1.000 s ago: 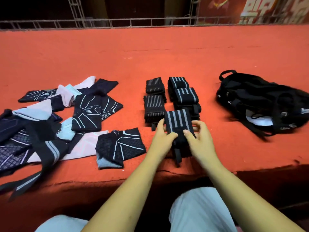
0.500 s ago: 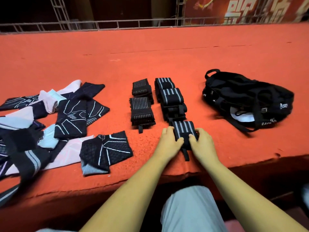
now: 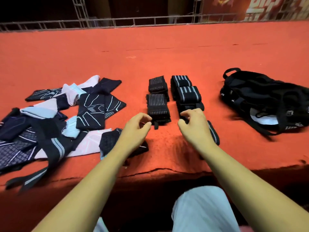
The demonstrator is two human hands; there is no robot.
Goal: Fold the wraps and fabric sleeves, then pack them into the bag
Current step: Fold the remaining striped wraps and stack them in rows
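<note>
The red carpet (image 3: 150,52) spreads across everything in front of you, and its near edge drops away just above your pale trousers (image 3: 200,210). On your left lies the pile of sleeves (image 3: 90,111), dark patterned ones mixed with pale pink and blue, overlapping and mostly unfolded. A long striped wrap (image 3: 56,148) is draped loose across the pile's near side. Well to your right sits the black bag (image 3: 260,97), slumped on the carpet with its straps loose and a bit of white showing inside.

Between pile and bag lie the folded wraps (image 3: 158,104) in two short rows running away from you, fine-striped ones on the left and wide-striped ones on the right, each touching the next. The nearest wrap (image 3: 213,133) of the right row is mostly hidden under your right wrist, with only its striped edge showing.

Your left hand (image 3: 136,128) hovers just beside the near fine-striped one, fingers loosely curled, holding nothing. Your right hand (image 3: 194,126) is over the right row, fingers curled down toward the dark fabric. Whether they grip anything cannot be told.
</note>
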